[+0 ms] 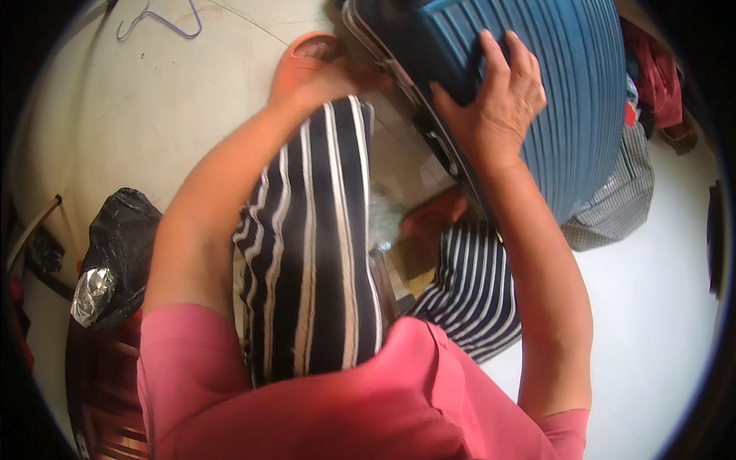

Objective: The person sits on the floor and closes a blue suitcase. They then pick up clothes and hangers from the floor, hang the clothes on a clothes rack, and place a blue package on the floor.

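Observation:
A blue ribbed hard-shell suitcase stands before me, its dark edge with latches and a handle facing my legs. My right hand rests on the ribbed shell with its fingers spread. My left hand is blurred and lies close to the suitcase's near edge, above my striped trouser leg. Whether its fingers touch the edge or grip anything is not clear. Just behind that hand is an orange clog on my foot.
A purple hanger lies on the tiled floor. At left, a black plastic bag sits by a reddish-brown slatted chair. Right of the suitcase are a grey checked cloth bag and red cloth. Clear plastic lies between my legs.

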`<state>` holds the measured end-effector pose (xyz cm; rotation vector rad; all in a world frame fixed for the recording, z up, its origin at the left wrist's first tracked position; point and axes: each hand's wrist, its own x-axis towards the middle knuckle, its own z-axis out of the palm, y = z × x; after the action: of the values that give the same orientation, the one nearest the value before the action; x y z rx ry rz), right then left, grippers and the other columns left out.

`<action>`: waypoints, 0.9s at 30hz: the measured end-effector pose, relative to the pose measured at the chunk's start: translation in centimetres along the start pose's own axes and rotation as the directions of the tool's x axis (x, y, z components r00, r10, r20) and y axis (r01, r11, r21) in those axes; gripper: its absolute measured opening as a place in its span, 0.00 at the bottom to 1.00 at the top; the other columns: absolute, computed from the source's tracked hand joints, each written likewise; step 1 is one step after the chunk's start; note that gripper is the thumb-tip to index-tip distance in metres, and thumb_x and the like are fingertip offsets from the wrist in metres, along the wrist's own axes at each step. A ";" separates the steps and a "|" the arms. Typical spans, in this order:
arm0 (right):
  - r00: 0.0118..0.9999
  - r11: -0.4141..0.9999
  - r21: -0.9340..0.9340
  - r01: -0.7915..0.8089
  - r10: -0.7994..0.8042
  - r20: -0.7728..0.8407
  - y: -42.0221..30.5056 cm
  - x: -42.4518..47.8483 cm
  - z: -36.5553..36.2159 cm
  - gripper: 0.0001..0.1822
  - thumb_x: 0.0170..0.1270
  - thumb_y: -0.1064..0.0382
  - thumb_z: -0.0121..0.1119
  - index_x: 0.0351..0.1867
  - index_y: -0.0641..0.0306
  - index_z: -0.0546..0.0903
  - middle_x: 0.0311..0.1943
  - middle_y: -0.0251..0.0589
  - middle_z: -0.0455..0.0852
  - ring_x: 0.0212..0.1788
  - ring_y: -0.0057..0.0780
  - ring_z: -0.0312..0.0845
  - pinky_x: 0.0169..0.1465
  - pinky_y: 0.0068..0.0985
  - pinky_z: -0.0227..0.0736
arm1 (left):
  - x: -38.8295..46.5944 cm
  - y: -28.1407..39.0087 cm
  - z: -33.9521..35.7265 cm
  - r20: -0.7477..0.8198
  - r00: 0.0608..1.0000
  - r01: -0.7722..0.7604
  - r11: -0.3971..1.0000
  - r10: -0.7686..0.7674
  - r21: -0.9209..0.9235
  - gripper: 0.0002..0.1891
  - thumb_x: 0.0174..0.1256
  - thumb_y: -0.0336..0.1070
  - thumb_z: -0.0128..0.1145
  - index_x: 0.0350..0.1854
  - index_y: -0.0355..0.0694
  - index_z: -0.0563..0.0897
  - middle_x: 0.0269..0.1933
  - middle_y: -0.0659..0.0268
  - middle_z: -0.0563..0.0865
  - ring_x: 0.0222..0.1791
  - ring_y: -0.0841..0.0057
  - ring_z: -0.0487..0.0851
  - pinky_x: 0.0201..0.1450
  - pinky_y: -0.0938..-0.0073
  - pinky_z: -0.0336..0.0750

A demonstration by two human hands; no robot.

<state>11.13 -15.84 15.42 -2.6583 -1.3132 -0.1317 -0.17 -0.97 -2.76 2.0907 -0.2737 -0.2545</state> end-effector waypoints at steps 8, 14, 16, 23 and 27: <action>1.000 1.000 -0.028 0.010 -0.009 0.016 -0.4 0.4 -0.6 0.44 0.34 0.52 0.71 0.59 0.51 0.66 0.59 0.46 0.63 0.61 0.45 0.57 0.57 0.40 0.52 | 0.1 -1.5 2.6 -0.007 0.974 0.177 0.773 -0.228 -0.609 0.15 0.65 0.44 0.52 0.48 0.43 0.81 0.46 0.63 0.83 0.53 0.71 0.77 0.56 0.78 0.67; 1.000 0.999 -0.044 -0.002 0.003 0.022 0.0 0.2 -0.3 0.45 0.34 0.52 0.71 0.60 0.53 0.65 0.60 0.48 0.62 0.61 0.46 0.56 0.58 0.40 0.50 | 1.3 -0.7 0.6 0.030 0.980 0.195 0.941 -0.194 -0.275 0.14 0.63 0.45 0.51 0.42 0.42 0.83 0.45 0.60 0.83 0.47 0.67 0.80 0.50 0.73 0.72; 0.999 0.999 -0.040 -0.002 0.003 0.038 -0.3 0.4 -0.5 0.45 0.34 0.52 0.71 0.60 0.54 0.65 0.61 0.48 0.61 0.62 0.47 0.56 0.58 0.40 0.50 | 1.1 -0.7 0.4 0.013 0.995 0.103 0.992 -0.102 -0.079 0.14 0.62 0.45 0.51 0.42 0.44 0.83 0.45 0.61 0.83 0.47 0.66 0.79 0.50 0.73 0.72; 0.999 0.998 -0.070 -0.004 0.007 0.045 0.0 0.9 -0.3 0.46 0.34 0.52 0.71 0.61 0.54 0.64 0.61 0.49 0.61 0.61 0.47 0.56 0.58 0.41 0.51 | 1.0 -0.8 0.2 -0.085 0.975 0.149 0.894 -0.203 -0.423 0.12 0.60 0.46 0.52 0.39 0.49 0.84 0.41 0.64 0.84 0.45 0.67 0.81 0.48 0.74 0.72; 1.000 0.999 -0.036 0.009 -0.008 0.025 -0.1 1.2 -0.5 0.46 0.33 0.53 0.71 0.61 0.54 0.64 0.61 0.49 0.61 0.61 0.47 0.56 0.57 0.41 0.51 | 2.2 -2.8 0.9 -0.058 0.995 -0.074 0.994 0.078 0.079 0.13 0.61 0.47 0.52 0.39 0.49 0.85 0.40 0.65 0.85 0.44 0.70 0.81 0.47 0.74 0.72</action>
<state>11.78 -14.95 16.09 -2.6934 -1.3422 -0.1249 1.89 -0.92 -5.72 2.1547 -0.3301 -0.1360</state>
